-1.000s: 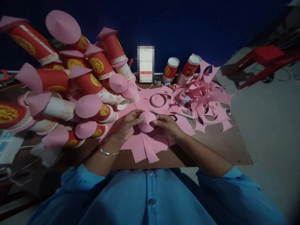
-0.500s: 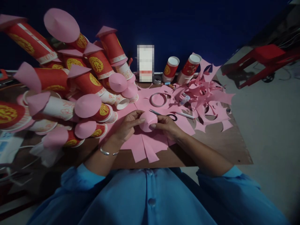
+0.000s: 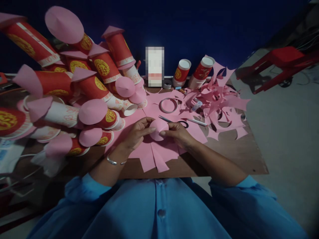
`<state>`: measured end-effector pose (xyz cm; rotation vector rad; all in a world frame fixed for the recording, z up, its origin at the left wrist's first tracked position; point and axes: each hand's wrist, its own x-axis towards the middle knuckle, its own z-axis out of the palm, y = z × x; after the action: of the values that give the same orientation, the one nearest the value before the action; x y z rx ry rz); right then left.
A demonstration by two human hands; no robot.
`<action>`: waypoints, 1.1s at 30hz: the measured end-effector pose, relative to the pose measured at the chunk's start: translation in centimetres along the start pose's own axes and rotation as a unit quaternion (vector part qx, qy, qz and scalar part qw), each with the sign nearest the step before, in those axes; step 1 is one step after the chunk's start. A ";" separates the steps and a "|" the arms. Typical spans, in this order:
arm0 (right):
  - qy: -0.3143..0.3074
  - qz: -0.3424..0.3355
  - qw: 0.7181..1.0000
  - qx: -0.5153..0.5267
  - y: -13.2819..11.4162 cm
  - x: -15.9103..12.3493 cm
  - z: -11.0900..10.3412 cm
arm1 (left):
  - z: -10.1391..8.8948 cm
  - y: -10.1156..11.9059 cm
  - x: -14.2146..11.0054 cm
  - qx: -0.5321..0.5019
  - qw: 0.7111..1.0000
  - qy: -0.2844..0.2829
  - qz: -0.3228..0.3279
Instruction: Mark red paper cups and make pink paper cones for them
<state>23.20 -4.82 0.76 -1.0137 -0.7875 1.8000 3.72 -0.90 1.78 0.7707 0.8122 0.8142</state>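
Observation:
A small pink paper cone (image 3: 159, 128) is held between my two hands, over the pink paper sheets (image 3: 139, 151) on the table. My left hand (image 3: 138, 132) pinches its left edge, thumb on top and fingers behind. On the other side, my right hand (image 3: 179, 133) grips the lower right edge with the thumb on the paper. Just beyond the cone lie scissors (image 3: 174, 121), partly hidden by my right hand, with a white pen (image 3: 196, 122) beside them. A roll of tape (image 3: 168, 105) rests flat farther back.
Paper-cup towers with pink cone roofs (image 3: 92, 113) crowd the left. Pink paper offcuts (image 3: 221, 99) pile up at the right, near two stacks of cups (image 3: 181, 73). A blurred-out upright rectangle (image 3: 155, 66) stands at the back. A red stool (image 3: 281, 64) is on the floor.
The cone has shifted very slightly to the right between my fingers. Both hands keep their grip on it, and the other things lie as before.

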 end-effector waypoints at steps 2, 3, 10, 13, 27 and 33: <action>0.000 0.001 1.000 0.006 -0.1 0.0 0.0 | 0.1 0.1 0.0 -0.002 1.000 0.001 0.000; 0.000 -0.001 1.000 0.010 -0.1 0.1 0.0 | 0.1 0.2 0.0 -0.002 1.000 0.002 0.002; 0.025 -0.010 0.999 0.021 -0.2 0.2 -0.1 | 0.1 0.2 0.0 0.002 1.000 0.005 0.007; 0.032 -0.014 0.999 0.009 -0.3 0.0 -0.1 | 0.1 0.1 0.0 0.005 1.000 0.000 0.009; 0.067 -0.040 0.997 0.002 -0.6 0.0 0.0 | -0.3 0.4 0.0 0.006 1.000 0.009 0.009; 0.081 -0.053 0.995 0.022 0.0 0.2 -0.1 | -0.3 0.4 0.0 0.012 1.000 0.009 0.016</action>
<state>23.27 -4.59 0.65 -1.0545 -0.6860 1.6156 3.33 -0.58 1.97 0.7995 0.8290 0.8422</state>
